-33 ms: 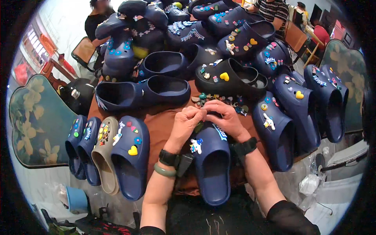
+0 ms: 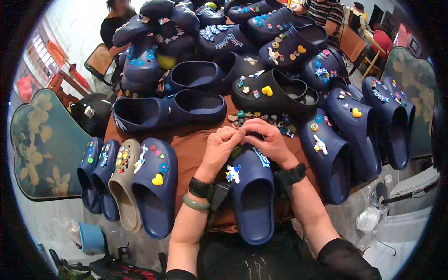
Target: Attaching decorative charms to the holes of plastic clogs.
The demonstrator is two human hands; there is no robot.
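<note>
Brown-draped surface (image 2: 191, 144) crowded with clogs

Piled clogs (image 2: 294, 46) fill the far side; a navy clog (image 2: 254, 186) sits at the near edge between the forearms, its opening toward the person; the left hand (image 2: 220, 145) and right hand (image 2: 269, 144) meet over its far end, the left fingers pinched together, the right ones curled; I cannot tell what, if anything, they hold; a white-and-blue figure (image 2: 234, 174) decorates the clog; loose charms (image 2: 241, 115) lie just beyond.
</note>
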